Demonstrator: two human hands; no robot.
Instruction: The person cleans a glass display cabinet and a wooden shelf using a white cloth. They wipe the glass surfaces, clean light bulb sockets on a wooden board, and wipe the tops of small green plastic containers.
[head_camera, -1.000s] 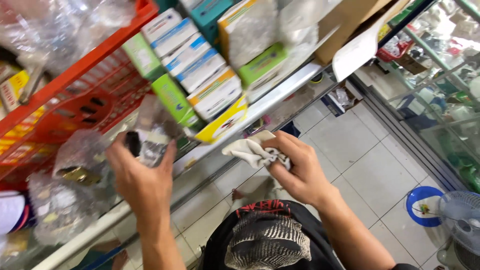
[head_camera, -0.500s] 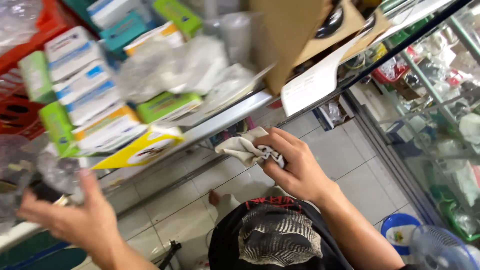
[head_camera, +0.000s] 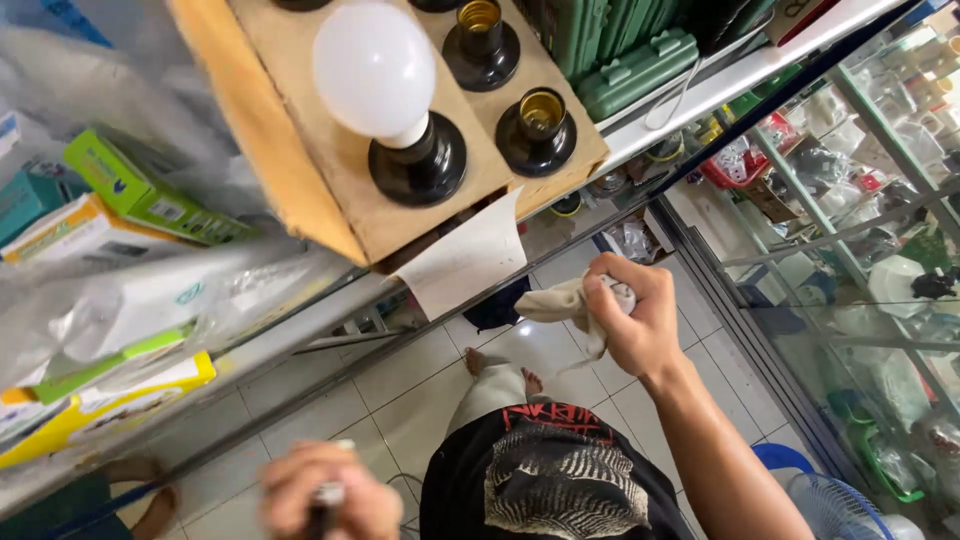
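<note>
**Cloth in one hand, small dark item in the other**

Gripping a pale cloth (head_camera: 575, 305), the right hand (head_camera: 635, 325) is closed tight around it, just below the wooden board (head_camera: 300, 110) of lamp sockets. Half a second ago packaged boxes filled the shelf above this hand; now a white bulb (head_camera: 375, 70) sits there. The left hand (head_camera: 330, 495) has dropped low and near the body, fingers wrapped on a small dark object (head_camera: 322, 510). Blur hides what that object is, and the frame edge cuts it off.
</note>
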